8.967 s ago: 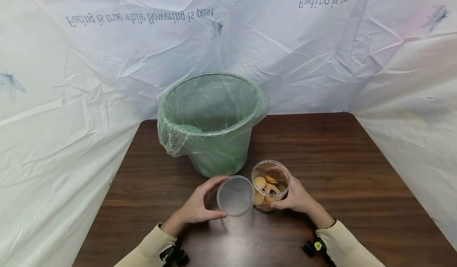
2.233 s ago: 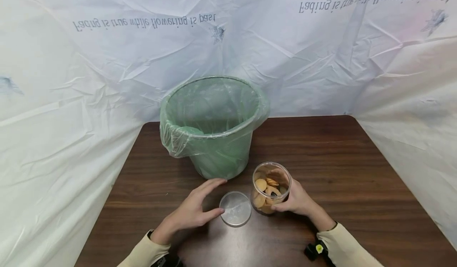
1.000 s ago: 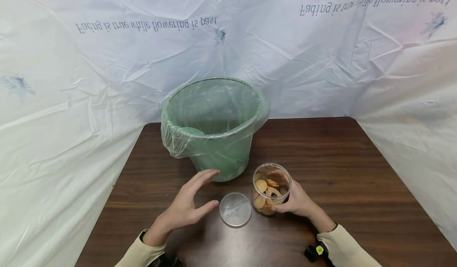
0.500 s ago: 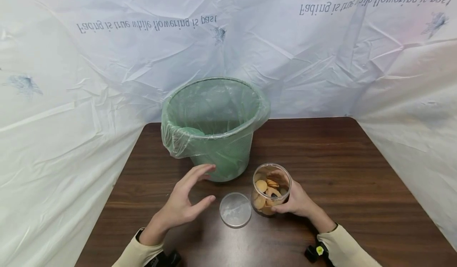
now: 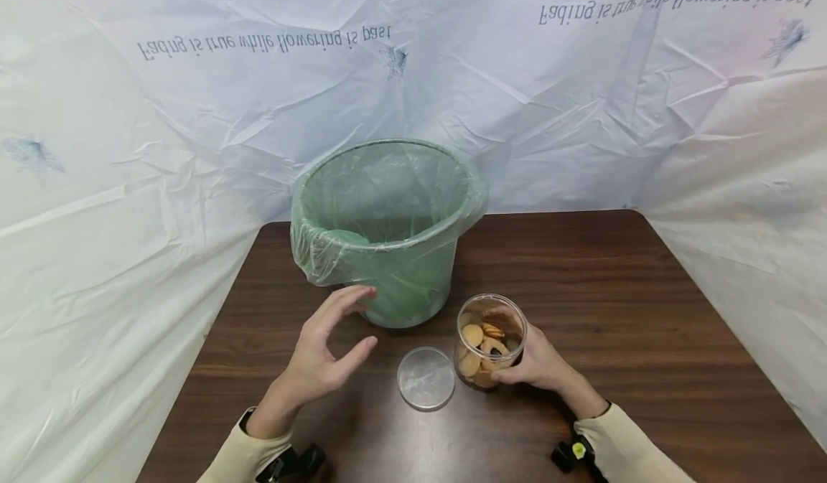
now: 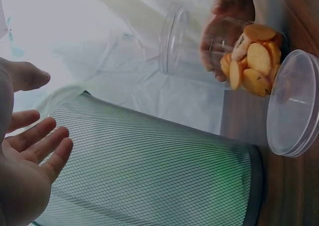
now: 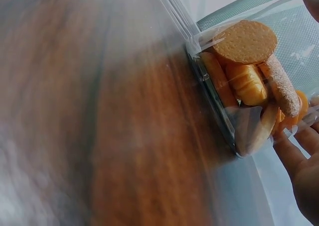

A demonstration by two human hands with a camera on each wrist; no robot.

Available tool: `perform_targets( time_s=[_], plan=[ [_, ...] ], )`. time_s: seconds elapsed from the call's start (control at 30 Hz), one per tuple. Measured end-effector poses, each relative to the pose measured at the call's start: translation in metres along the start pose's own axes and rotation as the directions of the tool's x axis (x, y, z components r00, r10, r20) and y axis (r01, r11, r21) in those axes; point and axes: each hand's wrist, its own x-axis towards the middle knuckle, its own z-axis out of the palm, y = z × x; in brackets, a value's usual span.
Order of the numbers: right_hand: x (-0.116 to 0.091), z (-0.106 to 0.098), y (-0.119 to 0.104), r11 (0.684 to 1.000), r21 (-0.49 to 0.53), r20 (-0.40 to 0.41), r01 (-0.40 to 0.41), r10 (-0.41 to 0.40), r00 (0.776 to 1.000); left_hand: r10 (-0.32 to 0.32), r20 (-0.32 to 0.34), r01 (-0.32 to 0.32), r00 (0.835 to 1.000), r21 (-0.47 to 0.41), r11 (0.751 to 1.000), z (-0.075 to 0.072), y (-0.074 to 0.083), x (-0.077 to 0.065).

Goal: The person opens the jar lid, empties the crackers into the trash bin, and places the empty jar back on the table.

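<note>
A clear plastic jar (image 5: pixel 461 348) stands uncovered on the table, with several biscuits (image 5: pixel 473 335) in its lower part. My right hand (image 5: pixel 541 359) grips it from the right, thumb at the near side; the right wrist view shows the biscuits (image 7: pixel 246 43) close up through the wall. Just left of the jar, its round translucent lid (image 5: pixel 426 379) lies flat on the table. My left hand (image 5: pixel 315 357) hovers left of the lid, thumb and fingers apart, with nothing in it. In the left wrist view, that hand (image 6: pixel 30 156) is beside the mesh bin.
Behind the hands, a mesh waste bin (image 5: pixel 413 293) lined with a green translucent bag stands on the dark wooden table (image 5: pixel 568 253). White plastic sheeting (image 5: pixel 491 124) with printed lettering hangs around the table's back and sides.
The left hand earlier held the lid beside the jar; the lid now lies on the table. That hand has since drawn away leftward. The right hand has kept its grip on the jar.
</note>
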Motion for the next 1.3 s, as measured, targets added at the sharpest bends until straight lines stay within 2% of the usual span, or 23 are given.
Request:
perform_targets(
  time_s=[0.17,0.33,0.6,0.83,1.0,1.1,1.3],
  plan=[
    [0.004,-0.003,-0.023,1.0,0.028,0.014,0.001,-0.002,1.0,0.004,-0.069,-0.005,0.998,-0.005,1.0,-0.005,0.001,0.003],
    [0.005,-0.003,-0.023,1.0,0.028,0.011,0.012,-0.013,1.0,-0.007,-0.114,0.007,0.993,-0.004,1.0,-0.011,0.003,0.007],
    [0.009,-0.002,-0.029,1.0,0.017,0.003,0.006,-0.007,1.0,-0.005,-0.139,-0.004,0.99,-0.06,0.998,-0.018,-0.001,0.008],
    [0.011,-0.001,-0.031,1.0,-0.002,-0.003,0.01,-0.01,1.0,0.007,-0.156,-0.02,0.988,-0.079,0.997,-0.023,-0.017,0.0],
    [0.013,-0.001,-0.032,1.0,-0.009,-0.002,-0.022,0.022,1.0,0.006,-0.178,-0.02,0.984,-0.074,0.997,-0.028,-0.029,-0.006],
    [0.013,0.0,-0.032,0.999,-0.004,-0.001,-0.035,0.035,0.999,0.011,-0.189,-0.025,0.982,-0.069,0.997,-0.032,-0.031,-0.006],
    [0.015,0.001,-0.031,1.0,-0.021,-0.006,-0.013,0.013,1.0,0.024,-0.216,-0.041,0.976,-0.073,0.996,-0.041,-0.034,-0.002]
  ],
)
